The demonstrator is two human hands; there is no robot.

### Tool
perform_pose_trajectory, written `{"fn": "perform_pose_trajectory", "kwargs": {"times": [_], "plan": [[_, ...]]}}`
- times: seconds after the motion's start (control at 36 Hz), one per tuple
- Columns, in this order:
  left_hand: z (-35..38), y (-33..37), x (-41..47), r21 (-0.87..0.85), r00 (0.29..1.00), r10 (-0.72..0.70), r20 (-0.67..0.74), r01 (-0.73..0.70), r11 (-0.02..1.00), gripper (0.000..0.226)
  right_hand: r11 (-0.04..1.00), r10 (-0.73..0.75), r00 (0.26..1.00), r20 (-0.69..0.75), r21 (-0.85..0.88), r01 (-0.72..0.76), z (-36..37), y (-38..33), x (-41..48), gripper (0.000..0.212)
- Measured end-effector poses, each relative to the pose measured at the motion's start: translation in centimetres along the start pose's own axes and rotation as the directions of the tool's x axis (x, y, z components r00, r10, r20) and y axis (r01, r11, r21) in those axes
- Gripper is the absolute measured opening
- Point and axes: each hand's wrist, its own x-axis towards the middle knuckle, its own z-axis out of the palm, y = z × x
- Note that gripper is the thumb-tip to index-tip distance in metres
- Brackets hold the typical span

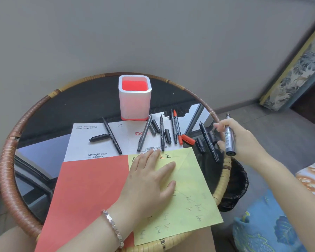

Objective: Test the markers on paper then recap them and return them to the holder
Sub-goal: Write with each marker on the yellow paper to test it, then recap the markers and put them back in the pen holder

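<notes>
My left hand [149, 179] lies flat, fingers spread, on the yellow paper [189, 197], which carries several written test marks. At the table's right edge my right hand [238, 140] grips a thick black marker [229, 137], held upright. Several uncapped thin markers lie beyond the paper: one black marker [112, 135] on the white sheet, a red marker [177, 130], and another black marker [208, 142] near my right hand. Loose caps lie among them, including a red cap [188, 139]. The white holder [135, 98] with a red inside stands empty at the back.
A round glass-topped table with a woven rattan rim [9, 170] holds everything. A red paper sheet [87, 197] and a white printed sheet [91, 142] lie left of the yellow paper. A black bin [235, 186] sits below the right rim. A framed picture [296, 70] leans on the wall.
</notes>
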Motion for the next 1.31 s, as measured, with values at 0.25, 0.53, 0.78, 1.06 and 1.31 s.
{"fn": "perform_pose_trajectory", "kwargs": {"times": [0.25,0.53,0.78,1.06,1.31], "plan": [[-0.2,0.1,0.0,0.044,0.997,-0.005,0.073,0.002,0.999,0.079,0.981,0.090,0.985,0.148,-0.183,-0.062,0.5,1.3,2.4,0.048],[-0.6,0.3,0.0,-0.088,0.967,0.087,-0.241,-0.111,0.990,0.041,0.996,-0.067,0.996,-0.054,0.053,0.070,-0.5,-2.1,-0.3,0.045],[-6.1,3.5,2.3,-0.902,0.959,-0.280,0.032,0.148,0.405,0.037,0.928,-0.312,0.941,-0.131,0.173,0.331,3.6,-8.5,-3.1,0.040],[-6.6,1.9,2.2,-0.957,0.910,-0.408,0.076,0.182,0.227,0.010,0.878,-0.354,0.920,-0.170,0.280,0.389,5.1,-9.4,-2.6,0.038],[-6.4,0.5,0.2,-0.952,0.891,-0.445,0.088,0.206,0.225,0.009,0.555,0.259,0.948,-0.186,0.832,0.011,3.9,-10.3,-2.8,0.036]]}}
